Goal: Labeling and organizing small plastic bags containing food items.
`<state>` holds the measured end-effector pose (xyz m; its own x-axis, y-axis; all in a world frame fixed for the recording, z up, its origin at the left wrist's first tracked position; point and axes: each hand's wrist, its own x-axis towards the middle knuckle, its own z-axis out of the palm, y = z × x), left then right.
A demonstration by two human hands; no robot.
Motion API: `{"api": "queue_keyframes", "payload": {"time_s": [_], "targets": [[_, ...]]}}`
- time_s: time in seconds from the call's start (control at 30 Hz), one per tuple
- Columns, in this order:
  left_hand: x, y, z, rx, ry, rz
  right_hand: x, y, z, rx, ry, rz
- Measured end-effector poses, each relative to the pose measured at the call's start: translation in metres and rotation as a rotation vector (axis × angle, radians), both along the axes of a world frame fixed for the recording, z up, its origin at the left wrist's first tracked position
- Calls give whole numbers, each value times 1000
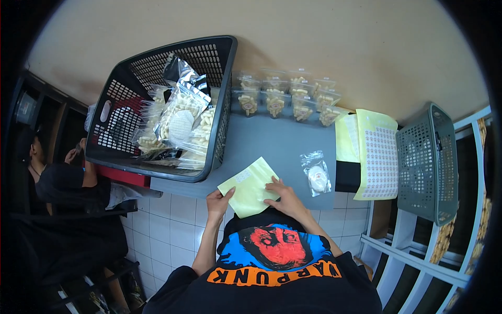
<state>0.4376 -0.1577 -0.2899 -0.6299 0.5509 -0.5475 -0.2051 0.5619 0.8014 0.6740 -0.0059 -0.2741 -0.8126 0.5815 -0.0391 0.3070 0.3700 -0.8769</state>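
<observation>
Between my hands is a pale yellow sheet (251,193) with a few small white labels near its upper edge, tilted over the grey table's (266,135) near edge. My left hand (219,201) pinches its left corner, thumb on top. At its right side, my right hand (285,196) touches the sheet with fingers curved and spread; whether it grips is unclear. Right of that hand, a clear zip pouch (316,173) holding a round white item lies flat on the table. Several clear pouches of pale, finger-shaped pieces (275,104) stand in rows at the back.
A large black plastic basket (225,129) at the left holds filled pouches. Yellow sheets of round stickers (380,157) lie at the right, beside a grey-green basket (415,165) on its side. Another person (66,178) is at far left. White slatted racks (415,259) stand at lower right.
</observation>
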Motion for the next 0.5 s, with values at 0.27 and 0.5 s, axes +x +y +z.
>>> {"api": "queue_keyframes", "payload": {"time_s": [0.27, 0.5], "targets": [[-6, 41, 2, 479, -177, -58, -56, -33, 36, -17, 54, -465], [-7, 38, 34, 499, -235, -310, -84, -50, 41, 198, 275, -634]]}}
